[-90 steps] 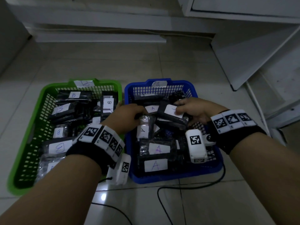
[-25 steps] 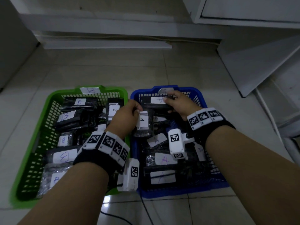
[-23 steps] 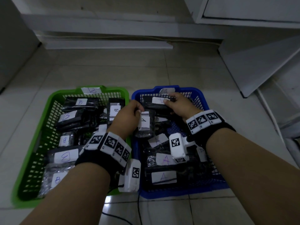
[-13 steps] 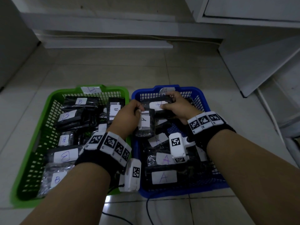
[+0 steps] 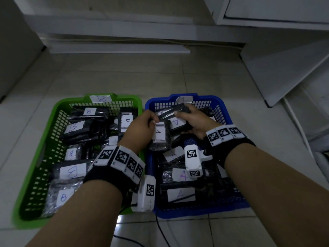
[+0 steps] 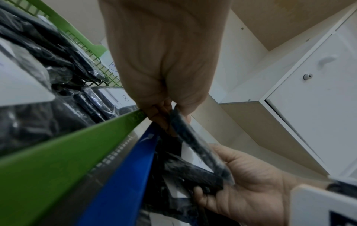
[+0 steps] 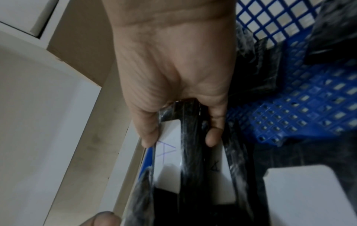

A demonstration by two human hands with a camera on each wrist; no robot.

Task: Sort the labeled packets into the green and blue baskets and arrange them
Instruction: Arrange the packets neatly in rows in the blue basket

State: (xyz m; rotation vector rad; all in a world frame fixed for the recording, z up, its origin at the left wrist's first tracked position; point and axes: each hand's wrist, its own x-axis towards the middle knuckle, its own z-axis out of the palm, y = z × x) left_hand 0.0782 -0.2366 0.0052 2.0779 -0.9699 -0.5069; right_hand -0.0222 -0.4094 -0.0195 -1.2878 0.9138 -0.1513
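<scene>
Black packet (image 5: 173, 111), held at the far end of the blue basket (image 5: 229, 120): left hand (image 5: 140, 129) pinches one end, right hand (image 5: 194, 120) grips the other with a second A packet (image 5: 177, 123). Green basket (image 5: 53, 122) of B packets adjoins on the floor.

Dim, grainy light; floor glare near camera; blurred, edge-warped wrist views.

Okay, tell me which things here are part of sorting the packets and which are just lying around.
Part of the job:
green basket marked B
blue basket marked A
B packets in the green one
A packets in the blue one
left hand and right hand, both gripping a black packet over the blue basket

Just lying about:
black cable on the floor
white cabinet
</scene>
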